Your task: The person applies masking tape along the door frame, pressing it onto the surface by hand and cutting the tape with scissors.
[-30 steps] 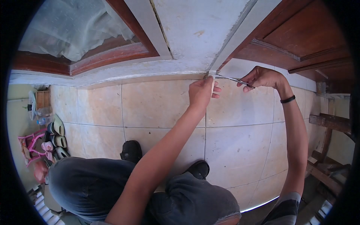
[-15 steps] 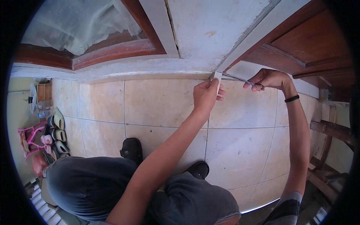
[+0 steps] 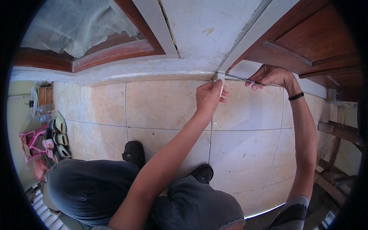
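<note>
My left hand [image 3: 209, 95] pinches a narrow white strip [image 3: 221, 78] at the bottom corner of the white door frame [image 3: 245, 36]. To its right, my right hand [image 3: 271, 78] holds a pair of metal scissors [image 3: 240, 78] by the handles. The blades point left and their tips are at the upper end of the strip, beside the frame's foot. Whether the blades touch the strip is too small to tell.
A brown wooden door [image 3: 306, 42] stands at the upper right, a curtained window [image 3: 82, 30] at the upper left. Shoes [image 3: 60, 132] and a pink rack [image 3: 28, 143] are at the far left. Wooden beams [image 3: 339, 130] stand at the right. Tiled floor [image 3: 168, 103] lies below my hands.
The view has shifted slightly back and forth. My left hand keeps its pinch on the strip, and the scissors in my right hand now lie at a slightly flatter angle.
</note>
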Available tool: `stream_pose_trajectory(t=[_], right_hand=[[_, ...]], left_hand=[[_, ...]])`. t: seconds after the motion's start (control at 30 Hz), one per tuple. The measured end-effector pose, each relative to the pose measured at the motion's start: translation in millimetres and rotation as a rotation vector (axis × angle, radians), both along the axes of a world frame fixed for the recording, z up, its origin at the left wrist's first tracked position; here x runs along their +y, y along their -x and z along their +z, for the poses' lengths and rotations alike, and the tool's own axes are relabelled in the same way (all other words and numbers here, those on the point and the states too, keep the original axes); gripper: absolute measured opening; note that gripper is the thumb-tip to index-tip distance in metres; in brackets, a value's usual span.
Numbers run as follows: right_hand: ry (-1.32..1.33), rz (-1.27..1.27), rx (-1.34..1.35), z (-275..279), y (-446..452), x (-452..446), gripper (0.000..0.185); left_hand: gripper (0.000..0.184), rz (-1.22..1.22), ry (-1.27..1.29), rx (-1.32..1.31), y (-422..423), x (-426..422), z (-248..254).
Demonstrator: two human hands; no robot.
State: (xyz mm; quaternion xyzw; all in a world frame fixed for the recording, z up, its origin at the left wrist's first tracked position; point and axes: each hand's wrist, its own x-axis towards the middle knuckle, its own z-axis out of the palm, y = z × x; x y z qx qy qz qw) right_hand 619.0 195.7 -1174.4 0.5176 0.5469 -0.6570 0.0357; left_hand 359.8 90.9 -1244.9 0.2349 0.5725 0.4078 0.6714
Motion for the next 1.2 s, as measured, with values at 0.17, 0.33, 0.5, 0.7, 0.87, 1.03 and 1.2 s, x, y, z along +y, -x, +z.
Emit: stream_pose_trajectory(t=[0.17,0.33,0.5,0.7,0.87,1.03,1.2], right_hand=[[-0.011,-0.045,0.015,-1,0,-2,0.05],[0.002,-0.024,0.034,-7,-4,0,0.048],[-0.018,0.079,-0.123,-7,-2,-7,0.053],[-0.165,-0.019,-0.162,-33,-13,-76,0.053],[-0.642,-0.329,-0.569,-87,45,-202,0.046],[-0.536,-0.602,-0.585,-115,101,-248,0.043],[-0.559,-0.408,-0.61,-127,105,-231,0.059]], left_hand=[[0.035,-0.008,-0.006,0.007,1,2,-4],[0.036,-0.006,-0.024,0.03,0,4,-8],[0.035,-0.03,0.01,0.094,-1,-5,-16],[0.036,-0.071,0.087,0.218,26,-28,-19],[0.035,0.174,-0.078,0.133,79,-50,50],[0.032,0.28,-0.359,0.207,155,-53,166],[0.034,0.233,-0.791,0.235,260,-86,270]])
